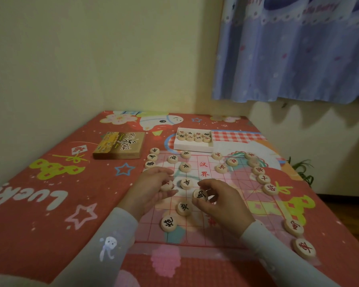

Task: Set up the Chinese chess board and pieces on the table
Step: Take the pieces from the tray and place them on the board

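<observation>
The near part of the translucent chess board (197, 172) lies under both forearms, so the grid there is largely hidden, and the patterned red cloth on the bench (50, 193) shows through the sheet, making its lines hard to follow. The left hand (151, 189) hovers over the board's left side with its fingers curled round a round wooden piece (166, 184), whose character is mostly covered. The right hand (220, 200) is just to its right, thumb and fingertips pinching a black-marked piece (200, 195) tilted up off the board. Between and around the hands lie more discs: a black-marked disc (186, 183) between them, another (183, 207) just below the pinched piece, and a third (169, 223) nearer still. A curving row of red pieces (263, 179) runs down the right edge (the characters blur with distance). At the far end a white tray (193, 145) holds eight pieces whose marks are too small to read, and a brown box (119, 145) lies to its left on the cloth.
</observation>
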A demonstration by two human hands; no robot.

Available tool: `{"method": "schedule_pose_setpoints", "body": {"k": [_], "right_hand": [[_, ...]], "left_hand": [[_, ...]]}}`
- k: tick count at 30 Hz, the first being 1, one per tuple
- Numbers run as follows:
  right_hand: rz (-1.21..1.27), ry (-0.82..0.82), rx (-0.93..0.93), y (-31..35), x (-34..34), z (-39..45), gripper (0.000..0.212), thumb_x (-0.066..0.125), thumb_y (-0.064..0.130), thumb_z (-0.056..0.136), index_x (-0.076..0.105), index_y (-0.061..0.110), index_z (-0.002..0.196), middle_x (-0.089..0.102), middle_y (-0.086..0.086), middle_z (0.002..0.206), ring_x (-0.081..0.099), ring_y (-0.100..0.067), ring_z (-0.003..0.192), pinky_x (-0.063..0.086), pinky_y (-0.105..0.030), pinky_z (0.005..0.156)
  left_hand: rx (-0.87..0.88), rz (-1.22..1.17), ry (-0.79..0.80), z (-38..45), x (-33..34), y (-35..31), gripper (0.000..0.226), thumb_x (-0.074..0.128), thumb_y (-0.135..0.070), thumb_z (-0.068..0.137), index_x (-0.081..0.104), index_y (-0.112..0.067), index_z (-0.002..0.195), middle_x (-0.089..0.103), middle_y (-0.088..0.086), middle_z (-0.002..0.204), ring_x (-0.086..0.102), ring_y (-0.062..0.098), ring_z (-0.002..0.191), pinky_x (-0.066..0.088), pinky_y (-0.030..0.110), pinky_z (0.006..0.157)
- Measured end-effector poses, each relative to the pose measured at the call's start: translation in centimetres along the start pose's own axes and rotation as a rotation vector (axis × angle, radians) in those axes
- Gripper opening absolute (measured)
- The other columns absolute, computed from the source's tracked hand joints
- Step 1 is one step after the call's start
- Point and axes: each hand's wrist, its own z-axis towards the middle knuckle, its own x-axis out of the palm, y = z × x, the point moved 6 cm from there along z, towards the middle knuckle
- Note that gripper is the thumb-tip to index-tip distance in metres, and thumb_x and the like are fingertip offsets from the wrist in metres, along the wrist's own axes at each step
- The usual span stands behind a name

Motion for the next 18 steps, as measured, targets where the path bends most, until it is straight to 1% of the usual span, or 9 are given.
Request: {"method": "schedule_pose_setpoints", "body": {"k": [3, 5, 7, 8, 10, 12, 14, 16, 18], "right_hand": [[-0.005, 0.031, -0.009, 0.3, 0.7, 0.4, 0.036, 0.075, 0.034, 0.079, 0.063, 0.028, 0.113, 0.062, 0.015, 0.104, 0.058, 0.003, 0.091, 0.048, -0.013, 0.075], [-0.001, 0.051, -0.031, 0.8, 1.5, 0.8, 0.032, 0.075, 0.032, 0.079, 0.065, 0.029, 0.109, 0.063, 0.017, 0.101, 0.058, 0.003, 0.090, 0.045, -0.010, 0.073], [-0.016, 0.081, -0.063, 1.7, 2.6, 1.2, 0.029, 0.074, 0.032, 0.079, 0.066, 0.029, 0.107, 0.064, 0.018, 0.100, 0.058, 0.002, 0.088, 0.044, -0.010, 0.073], [-0.030, 0.101, -0.077, 2.1, 3.3, 1.4, 0.028, 0.073, 0.033, 0.080, 0.066, 0.029, 0.107, 0.064, 0.017, 0.100, 0.058, 0.001, 0.088, 0.045, -0.012, 0.075], [-0.044, 0.143, -0.087, 3.0, 4.7, 1.9, 0.027, 0.071, 0.034, 0.080, 0.067, 0.029, 0.106, 0.062, 0.016, 0.099, 0.058, -0.003, 0.090, 0.047, -0.019, 0.081], [-0.058, 0.177, -0.111, 3.9, 6.1, 2.2, 0.025, 0.070, 0.035, 0.081, 0.067, 0.030, 0.106, 0.061, 0.016, 0.097, 0.058, -0.005, 0.092, 0.046, -0.021, 0.083], [-0.072, 0.213, -0.158, 4.9, 7.2, 2.4, 0.025, 0.069, 0.033, 0.082, 0.067, 0.029, 0.106, 0.064, 0.014, 0.100, 0.058, -0.005, 0.093, 0.046, -0.021, 0.083], [-0.068, 0.263, -0.199, 5.9, 8.5, 2.5, 0.024, 0.068, 0.030, 0.083, 0.068, 0.026, 0.107, 0.067, 0.010, 0.103, 0.059, -0.006, 0.095, 0.047, -0.023, 0.085], [-0.067, 0.305, -0.237, 6.4, 9.2, 2.5, 0.024, 0.067, 0.028, 0.083, 0.068, 0.025, 0.107, 0.067, 0.007, 0.103, 0.060, -0.008, 0.095, 0.048, -0.025, 0.086]], "left_hand": [[0.007, -0.055, -0.065, 0.4, -1.0, -0.7, 0.007, 0.057, -0.001, 0.091, 0.062, -0.002, 0.095, 0.057, 0.021, 0.101, 0.058, 0.025, 0.074, 0.057, 0.029, 0.048], [0.035, -0.098, -0.116, 0.6, -2.0, -1.4, 0.011, 0.060, -0.007, 0.091, 0.061, -0.002, 0.100, 0.058, 0.019, 0.099, 0.058, 0.024, 0.073, 0.055, 0.028, 0.046], [0.059, -0.129, -0.162, 0.6, -3.3, -2.0, 0.016, 0.062, -0.009, 0.090, 0.060, 0.000, 0.104, 0.058, 0.018, 0.095, 0.058, 0.024, 0.071, 0.054, 0.028, 0.045], [0.067, -0.143, -0.181, 0.5, -3.9, -2.3, 0.016, 0.061, -0.009, 0.090, 0.060, 0.000, 0.103, 0.058, 0.017, 0.092, 0.058, 0.024, 0.068, 0.054, 0.027, 0.043], [0.077, -0.160, -0.208, 0.3, -5.2, -2.7, 0.008, 0.060, -0.008, 0.090, 0.060, -0.001, 0.093, 0.058, 0.016, 0.083, 0.059, 0.024, 0.060, 0.051, 0.025, 0.038], [0.084, -0.162, -0.247, 0.2, -6.7, -3.0, 0.005, 0.060, -0.007, 0.089, 0.059, -0.003, 0.086, 0.057, 0.013, 0.078, 0.060, 0.020, 0.051, 0.053, 0.027, 0.041], [0.085, -0.172, -0.284, 0.3, -8.1, -2.9, 0.005, 0.061, -0.008, 0.088, 0.059, -0.005, 0.085, 0.056, 0.012, 0.081, 0.058, 0.019, 0.055, 0.055, 0.029, 0.045], [0.085, -0.168, -0.311, 0.3, -9.4, -2.9, 0.005, 0.062, -0.009, 0.088, 0.059, -0.004, 0.090, 0.055, 0.013, 0.087, 0.054, 0.020, 0.064, 0.054, 0.028, 0.044], [0.087, -0.172, -0.314, 0.2, -9.8, -2.9, 0.006, 0.061, -0.009, 0.089, 0.059, -0.004, 0.092, 0.054, 0.014, 0.089, 0.054, 0.021, 0.066, 0.056, 0.029, 0.045]]}}
